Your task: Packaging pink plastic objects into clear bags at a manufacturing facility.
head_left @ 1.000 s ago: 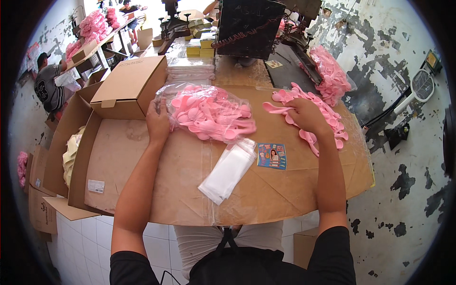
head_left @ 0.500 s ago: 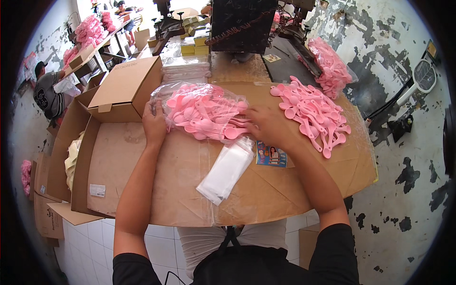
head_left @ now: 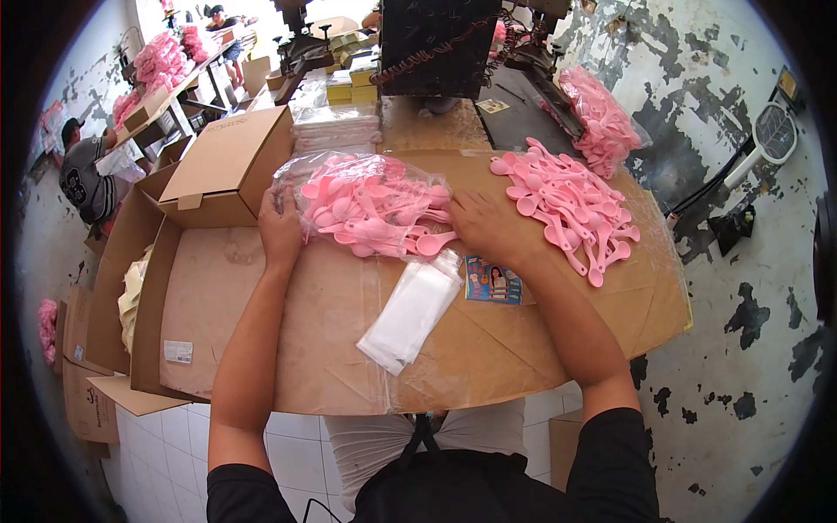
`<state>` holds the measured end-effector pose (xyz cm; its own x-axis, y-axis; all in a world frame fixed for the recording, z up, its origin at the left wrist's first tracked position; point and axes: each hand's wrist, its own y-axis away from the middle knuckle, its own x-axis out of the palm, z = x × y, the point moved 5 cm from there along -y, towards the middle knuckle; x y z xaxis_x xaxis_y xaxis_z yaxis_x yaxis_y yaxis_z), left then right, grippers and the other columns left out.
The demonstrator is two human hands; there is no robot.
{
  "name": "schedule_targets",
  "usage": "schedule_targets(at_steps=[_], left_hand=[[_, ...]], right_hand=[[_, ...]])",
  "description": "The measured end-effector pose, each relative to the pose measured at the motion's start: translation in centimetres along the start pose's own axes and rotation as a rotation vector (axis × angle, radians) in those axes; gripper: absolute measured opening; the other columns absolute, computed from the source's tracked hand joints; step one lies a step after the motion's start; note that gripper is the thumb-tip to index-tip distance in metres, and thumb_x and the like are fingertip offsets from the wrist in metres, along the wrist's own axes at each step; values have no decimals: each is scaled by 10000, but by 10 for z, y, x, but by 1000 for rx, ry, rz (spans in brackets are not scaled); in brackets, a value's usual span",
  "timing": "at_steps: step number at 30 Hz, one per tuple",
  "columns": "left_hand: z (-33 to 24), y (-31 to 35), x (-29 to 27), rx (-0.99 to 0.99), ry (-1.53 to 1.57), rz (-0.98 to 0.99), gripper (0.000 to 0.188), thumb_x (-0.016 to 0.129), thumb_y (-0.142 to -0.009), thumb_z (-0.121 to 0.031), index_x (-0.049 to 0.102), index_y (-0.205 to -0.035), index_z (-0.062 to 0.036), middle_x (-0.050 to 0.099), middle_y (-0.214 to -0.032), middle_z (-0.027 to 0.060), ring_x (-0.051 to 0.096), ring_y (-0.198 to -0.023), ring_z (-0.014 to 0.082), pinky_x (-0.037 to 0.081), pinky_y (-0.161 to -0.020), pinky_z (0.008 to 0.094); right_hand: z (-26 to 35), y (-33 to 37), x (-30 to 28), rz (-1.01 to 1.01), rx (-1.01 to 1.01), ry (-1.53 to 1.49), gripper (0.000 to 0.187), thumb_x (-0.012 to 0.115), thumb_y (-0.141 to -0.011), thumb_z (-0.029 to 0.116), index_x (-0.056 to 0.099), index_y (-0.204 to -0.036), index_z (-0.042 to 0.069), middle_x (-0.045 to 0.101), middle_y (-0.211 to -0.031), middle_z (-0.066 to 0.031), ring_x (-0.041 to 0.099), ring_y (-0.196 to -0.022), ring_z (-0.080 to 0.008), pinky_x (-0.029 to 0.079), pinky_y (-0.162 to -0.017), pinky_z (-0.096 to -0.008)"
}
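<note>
A clear plastic bag (head_left: 301, 167) full of pink spoons (head_left: 353, 205) lies on its side on the cardboard-topped table. My left hand (head_left: 281, 231) grips the bag's left side, its fingers up along the plastic. At the bag's right end is my right hand (head_left: 479, 228), fingers bent and closed in against the spoon handles and bag edge; what they pinch is hidden. Just below the bag rests a stack of clear flat sleeves (head_left: 410, 309). Beside the sleeves, under my right wrist, there is a blue printed card (head_left: 493, 281). A loose pile of pink spoons (head_left: 571, 205) spreads to the right.
An open cardboard carton (head_left: 205, 296) stands at the left, with a closed box (head_left: 228, 161) behind it. Black machinery (head_left: 436, 48) rises at the back. Another filled bag (head_left: 602, 122) lies at the back right. A person (head_left: 87, 179) sits at the far left.
My right hand has shifted slightly, its fingers now settled at the bag's right end instead of blurred. My left hand stays on the bag. The whole view has moved a little.
</note>
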<state>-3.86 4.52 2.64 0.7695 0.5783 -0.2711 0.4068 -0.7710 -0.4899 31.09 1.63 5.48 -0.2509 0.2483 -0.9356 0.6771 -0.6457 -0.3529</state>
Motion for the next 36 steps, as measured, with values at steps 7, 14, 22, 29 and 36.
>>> schedule_targets(at_steps=[7,14,22,29,36], left_hand=[[5,-1,-2,24,-4,-14,290,583,-1028,-233,646,-1089,44,697,-936,140,632,-838,219,497,-790,359],[-6,0,4,46,-4,-12,268,576,-1034,-206,636,-1087,50,699,-943,150,636,-843,233,500,-796,368],[-1,2,-1,48,4,22,276,566,-1049,-220,638,-1101,42,696,-946,126,623,-847,199,496,-787,351],[-3,0,4,15,65,30,274,562,-1054,-233,642,-1110,24,690,-957,101,610,-869,166,490,-807,324],[3,0,5,54,202,68,301,558,-1059,-244,623,-1133,40,692,-998,93,609,-902,158,488,-831,312]], right_hand=[[-22,4,-12,-8,23,-91,209,541,-905,84,590,-1095,11,579,-1067,-162,578,-1074,-332,458,-937,-409],[-118,68,-64,-11,386,235,257,634,-851,55,624,-1103,6,611,-1078,-179,575,-1056,-354,443,-955,-456],[-8,14,-24,22,21,-273,258,678,-893,146,676,-1133,54,616,-1165,-114,574,-1154,-314,464,-986,-417],[-14,-1,-17,-79,173,-588,228,590,-919,108,643,-1129,37,656,-1100,-182,636,-1025,-366,495,-917,-465],[21,-10,2,-47,150,-452,250,653,-870,118,649,-1102,26,679,-1013,-186,646,-934,-380,513,-817,-456]])
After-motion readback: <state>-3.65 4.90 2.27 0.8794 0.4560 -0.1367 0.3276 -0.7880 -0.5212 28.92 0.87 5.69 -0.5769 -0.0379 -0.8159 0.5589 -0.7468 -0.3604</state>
